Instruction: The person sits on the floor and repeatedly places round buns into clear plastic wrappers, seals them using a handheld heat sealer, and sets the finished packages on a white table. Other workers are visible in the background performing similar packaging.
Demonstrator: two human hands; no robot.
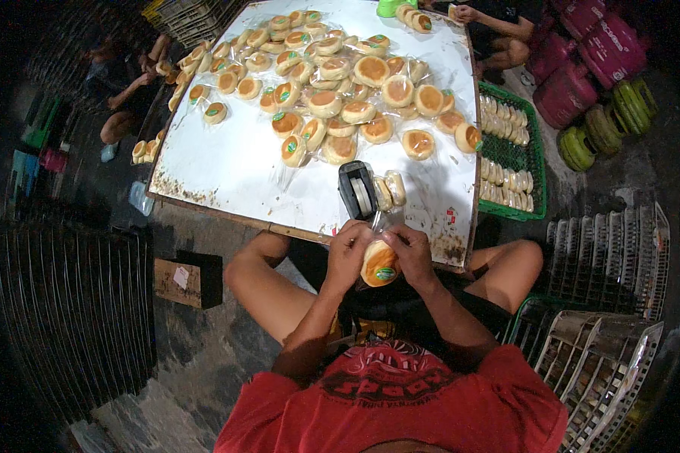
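Between my two hands hangs a round browned bun in a clear plastic bag, with a green sticker on its front. My left hand pinches the gathered neck of the bag from one side. The fingers of my right hand grip it from the other side. Just beyond my left hand stands a black tape dispenser with a pale roll inside. Two bagged buns rest on edge beside the dispenser. Farther up the white table lies a large heap of bagged buns, many with green stickers.
A green crate holding rows of bagged buns stands right of the table. Pink gas cylinders and green ones sit beyond it. Stacked crates are at my right. A cardboard box lies left. Other people's hands work across the table.
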